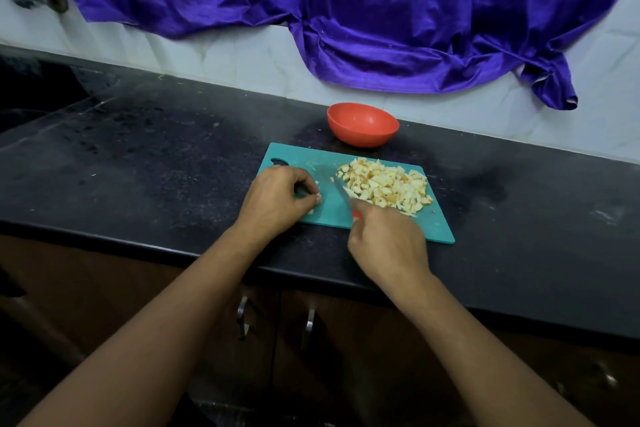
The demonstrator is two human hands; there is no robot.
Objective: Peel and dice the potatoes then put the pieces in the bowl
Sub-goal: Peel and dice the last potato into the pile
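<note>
Curled round the red-handled knife [343, 196], my right hand [388, 243] sits just beside the diced potato pile [384, 187] on the teal board [440, 229]. My left hand [277, 198] pinches a small piece [317, 199]. Dicing looks nearly done. The red bowl [362, 125], just beyond the board, is unfilled. I can read no writing anywhere.

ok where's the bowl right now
In the head view, right of centre, the orange-red bowl sits on the counter just beyond the far edge of the teal cutting board, behind the diced potato pile.

Dim, soft indoor light; wide-angle bending at edges, slight blur throughout.
</note>
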